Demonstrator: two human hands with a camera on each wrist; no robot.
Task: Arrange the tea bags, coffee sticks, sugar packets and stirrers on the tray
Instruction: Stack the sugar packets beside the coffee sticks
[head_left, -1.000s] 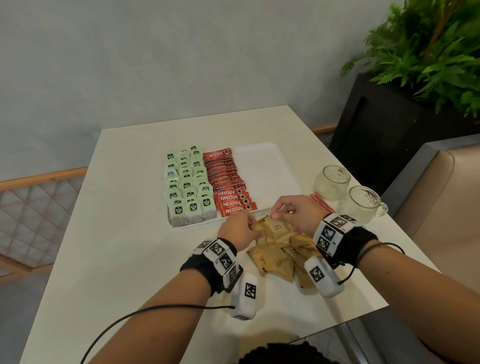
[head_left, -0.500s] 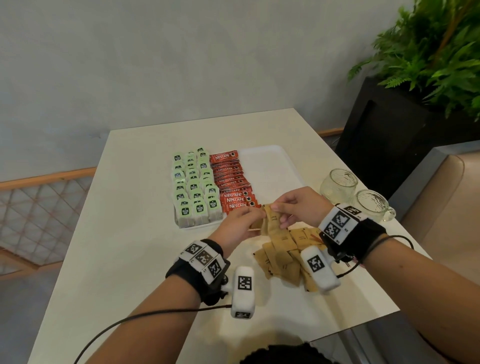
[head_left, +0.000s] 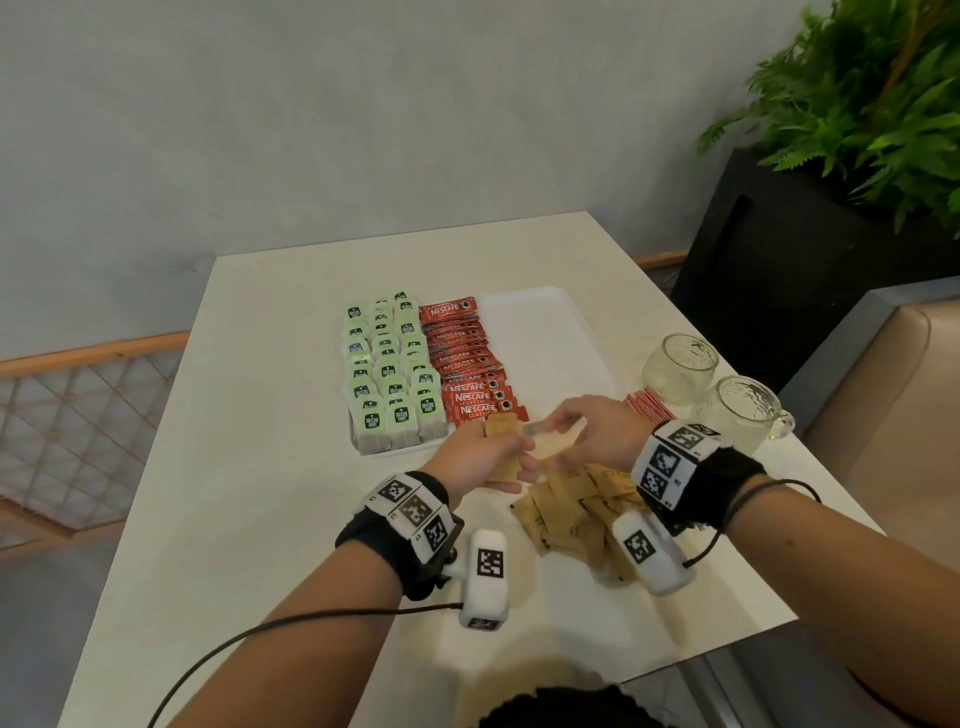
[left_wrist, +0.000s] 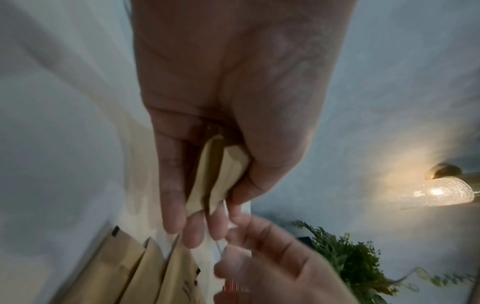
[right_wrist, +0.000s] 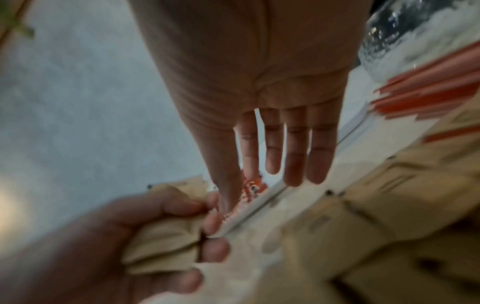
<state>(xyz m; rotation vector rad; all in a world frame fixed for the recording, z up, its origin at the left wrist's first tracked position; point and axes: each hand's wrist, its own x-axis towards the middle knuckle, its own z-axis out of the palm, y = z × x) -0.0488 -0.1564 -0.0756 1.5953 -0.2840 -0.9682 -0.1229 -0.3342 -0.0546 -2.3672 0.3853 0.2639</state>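
Head view: left hand (head_left: 480, 457) raised just above the worktop (head_left: 249, 467), fingers curled round a small stack of brown paper sugar packets (head_left: 501, 431). Right hand (head_left: 592, 431) meeting it from the right, blurred; grip not clear here. Below both hands, a loose heap of the same brown packets (head_left: 566, 514) on the white worktop. Beyond them, white rectangular tray (head_left: 550, 338) with rows of green-labelled tea bags (head_left: 389, 369) at its left and red Nescafé coffee sticks (head_left: 462, 358) beside them. Red-and-white stirrers (head_left: 649, 408) right of the tray, near two clear glass mugs (head_left: 680, 369). Grey wall behind, green fern in a black planter (head_left: 831, 171) at right.

Left wrist view: thumb and fingers (left_wrist: 171, 185) pinching the folded stack (left_wrist: 218, 174) edge-on; right fingertips touching its lower end. Lit wall lamp (left_wrist: 439, 191) at right.

Right wrist view: fingers (right_wrist: 296, 148) straight and spread, holding nothing; thumb close to the left hand's stack (right_wrist: 166, 236).
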